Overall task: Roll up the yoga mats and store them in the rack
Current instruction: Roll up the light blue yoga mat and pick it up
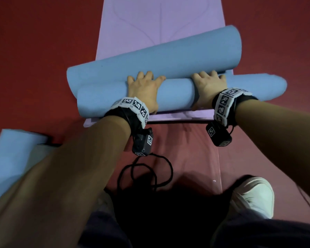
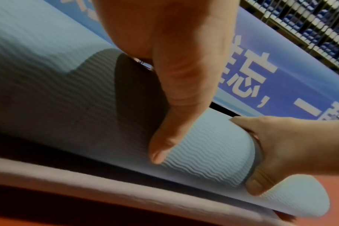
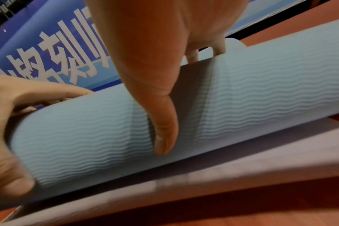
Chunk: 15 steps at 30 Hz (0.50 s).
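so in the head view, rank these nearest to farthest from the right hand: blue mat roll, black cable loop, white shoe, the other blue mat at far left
1. blue mat roll: under the right hand, gripped.
2. black cable loop: on the floor, below and left of it.
3. white shoe: lower right, farther down the frame.
4. other blue mat: far left edge.

Cable and shoe are fairly close to call.

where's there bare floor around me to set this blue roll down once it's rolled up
Bare red floor left of the purple mat, and more right of it. Crowded near you: both hands grip the blue mat, another blue mat lies at your left, cables and a shoe below.
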Motion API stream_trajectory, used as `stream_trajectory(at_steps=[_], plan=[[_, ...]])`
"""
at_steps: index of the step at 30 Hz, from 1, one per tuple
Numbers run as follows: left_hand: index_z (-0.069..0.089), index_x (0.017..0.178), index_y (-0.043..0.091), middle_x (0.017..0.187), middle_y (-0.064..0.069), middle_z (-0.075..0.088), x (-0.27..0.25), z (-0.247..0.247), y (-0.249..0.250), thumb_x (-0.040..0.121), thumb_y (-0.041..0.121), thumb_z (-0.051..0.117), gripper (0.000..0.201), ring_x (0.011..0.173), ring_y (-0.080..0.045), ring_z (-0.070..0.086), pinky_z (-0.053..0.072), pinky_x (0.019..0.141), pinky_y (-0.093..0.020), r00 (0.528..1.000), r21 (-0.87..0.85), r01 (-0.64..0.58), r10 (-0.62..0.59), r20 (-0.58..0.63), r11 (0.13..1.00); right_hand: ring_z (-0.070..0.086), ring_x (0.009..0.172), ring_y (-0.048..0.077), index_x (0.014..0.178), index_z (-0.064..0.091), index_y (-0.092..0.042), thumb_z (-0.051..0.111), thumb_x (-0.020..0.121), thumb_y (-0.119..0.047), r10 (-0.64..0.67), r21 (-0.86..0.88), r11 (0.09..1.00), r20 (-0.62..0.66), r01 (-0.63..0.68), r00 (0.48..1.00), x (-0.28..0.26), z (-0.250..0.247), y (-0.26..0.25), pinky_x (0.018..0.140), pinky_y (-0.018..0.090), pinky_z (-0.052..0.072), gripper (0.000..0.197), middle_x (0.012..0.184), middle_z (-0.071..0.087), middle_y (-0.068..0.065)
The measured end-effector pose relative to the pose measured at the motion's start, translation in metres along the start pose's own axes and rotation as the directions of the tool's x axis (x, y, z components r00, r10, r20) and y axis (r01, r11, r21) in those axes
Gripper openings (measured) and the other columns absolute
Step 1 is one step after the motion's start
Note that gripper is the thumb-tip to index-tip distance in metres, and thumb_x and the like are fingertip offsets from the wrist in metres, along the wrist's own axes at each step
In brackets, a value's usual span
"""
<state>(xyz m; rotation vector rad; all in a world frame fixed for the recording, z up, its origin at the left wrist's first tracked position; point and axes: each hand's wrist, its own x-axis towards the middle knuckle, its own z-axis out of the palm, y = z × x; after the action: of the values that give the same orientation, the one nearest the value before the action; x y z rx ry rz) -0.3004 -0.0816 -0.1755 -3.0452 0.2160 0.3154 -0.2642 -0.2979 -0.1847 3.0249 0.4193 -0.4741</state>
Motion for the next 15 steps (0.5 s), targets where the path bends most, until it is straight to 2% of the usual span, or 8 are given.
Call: stream_trajectory(at_steps=[4,8,12,15], plan=[[0.033,0.144,0.04,0.126,0.001,0.047,-0.035,-0.003,0.027,0.044,0.042,0.091,0.116,0.118,-0.027,0.043,0.035,0.091,-0.048,0.992,0.023,-0.038,0.035,0.118,0.999,0.044,0.118,0.033,0.128,0.042,-0.027,0.089,0.04,-0.057,-0.036,-0.038,0.998,0.104,0.04,0.994,-0.04,0.001,0.012,0.096,0.055,0.039,0.104,0.124,0.051,0.0],[0.03,0.144,0.039,0.127,0.002,0.045,-0.065,0.014,0.043,0.046,0.046,0.091,0.115,0.119,-0.026,0.041,0.036,0.092,-0.049,0.979,0.009,-0.043,0.041,0.201,0.999,0.045,0.115,0.028,0.127,0.042,-0.03,0.086,0.042,-0.059,-0.06,-0.1,0.992,0.178,0.079,0.982,-0.067,0.018,0.011,0.097,0.054,0.039,0.1,0.121,0.051,-0.004],[0.03,0.143,0.04,0.127,0.003,0.044,-0.072,0.02,0.047,0.045,0.047,0.091,0.116,0.12,-0.026,0.039,0.036,0.093,-0.049,0.97,-0.024,-0.028,0.033,0.24,0.999,0.044,0.115,0.027,0.125,0.041,-0.029,0.085,0.045,-0.058,-0.06,-0.117,0.989,0.216,0.087,0.975,-0.074,0.03,0.007,0.099,0.055,0.038,0.096,0.12,0.05,-0.004],[0.029,0.146,0.041,0.13,0.003,0.043,-0.068,0.022,0.04,0.048,0.057,0.088,0.116,0.122,-0.026,0.039,0.034,0.095,-0.049,0.961,-0.088,-0.029,0.052,0.27,0.996,0.044,0.118,0.027,0.128,0.04,-0.029,0.087,0.046,-0.056,-0.047,-0.11,0.991,0.266,0.079,0.963,-0.068,0.027,0.005,0.103,0.057,0.035,0.098,0.123,0.049,-0.004]])
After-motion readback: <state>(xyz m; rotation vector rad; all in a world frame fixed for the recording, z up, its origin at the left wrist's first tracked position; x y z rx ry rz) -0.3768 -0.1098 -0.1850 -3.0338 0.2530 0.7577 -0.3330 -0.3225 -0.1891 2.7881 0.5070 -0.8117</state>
